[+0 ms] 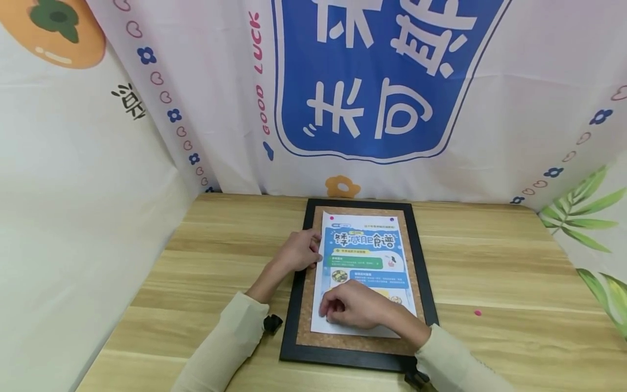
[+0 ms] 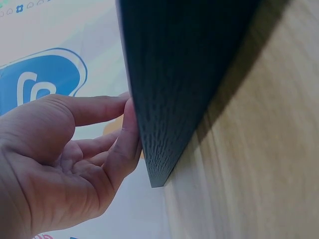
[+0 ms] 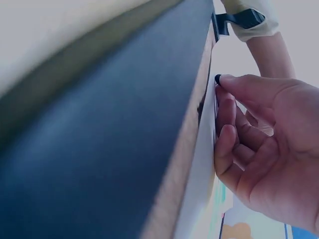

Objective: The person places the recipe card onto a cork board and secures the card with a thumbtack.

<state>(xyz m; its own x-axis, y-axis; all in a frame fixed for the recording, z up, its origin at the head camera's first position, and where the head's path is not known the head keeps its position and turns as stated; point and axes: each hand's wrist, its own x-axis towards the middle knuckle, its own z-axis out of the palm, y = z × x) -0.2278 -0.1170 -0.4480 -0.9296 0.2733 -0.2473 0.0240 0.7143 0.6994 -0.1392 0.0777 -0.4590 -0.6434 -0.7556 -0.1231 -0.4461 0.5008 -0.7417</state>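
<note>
A printed poster point(image 1: 364, 256) with blue, green and yellow panels lies on a corkboard point(image 1: 306, 321) with a black frame point(image 1: 352, 357). A pink thumbtack point(image 1: 331, 218) and a dark thumbtack point(image 1: 392, 219) sit at the poster's upper corners. My left hand point(image 1: 300, 250) touches the board at the poster's left edge, fingers loosely bent; its fingertips are partly hidden behind the frame in the left wrist view. Over the poster's lower left, my right hand point(image 1: 355, 306) pinches a small black thumbtack point(image 3: 218, 78) at the thumb's tip, close to the paper.
The board lies on a wood-grain table point(image 1: 210, 261). A loose pink thumbtack point(image 1: 478, 313) rests on the table right of the frame. Behind the table hangs a printed white cloth point(image 1: 220, 109) with a large blue emblem.
</note>
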